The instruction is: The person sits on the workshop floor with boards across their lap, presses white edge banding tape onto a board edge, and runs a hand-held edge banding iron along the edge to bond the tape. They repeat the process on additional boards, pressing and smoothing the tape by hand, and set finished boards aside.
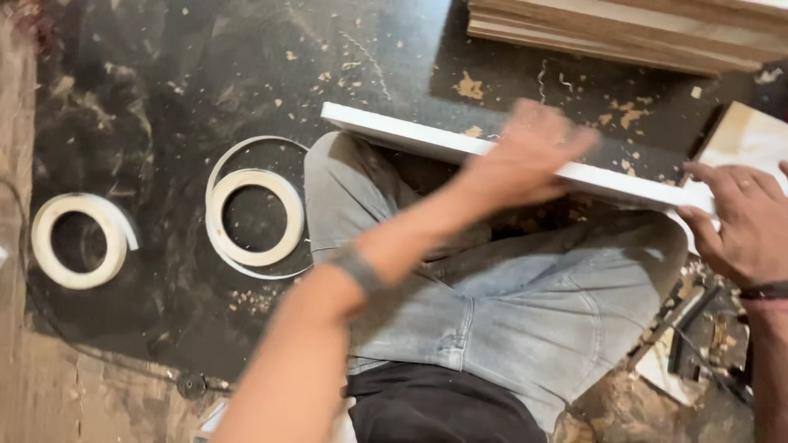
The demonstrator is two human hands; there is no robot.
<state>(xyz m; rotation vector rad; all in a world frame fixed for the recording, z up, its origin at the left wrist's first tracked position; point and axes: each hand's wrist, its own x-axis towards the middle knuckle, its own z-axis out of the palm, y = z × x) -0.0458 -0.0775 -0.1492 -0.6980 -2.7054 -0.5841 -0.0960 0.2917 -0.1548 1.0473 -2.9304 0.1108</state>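
**White board braced across lap, both hands on its edge**

Head view: the person sits on the floor, legs in grey jeans (509,303) bent up. A white board (427,141) lies on edge across the knees, which likely serve as a rest to keep the long narrow edge facing up and steady.

Left hand (529,156) is on top of the board's upper edge, about mid-length. It is motion-blurred; fingers look loosely spread and laid flat over the edge, pressing or rubbing rather than clenched. Forearm reaches forward and up from lower left, wrist fairly straight, with a dark wristband (359,271) on it.

Right hand (735,217) is at the board's far right end, fingers curled around the end, thumb underneath, gripping it, probably to stop the board from sliding. Wrist bent inward, dark strap on it.

Well to the left of the left hand, two rolls of white edge tape (254,217) and (78,239) lie flat on the dark floor (164,98), the nearer one with a loose tail uncoiling. Beyond the hands, stacked wooden boards (624,33). Wood chips scattered all around. Below the right hand, dark clutter, too unclear to name.
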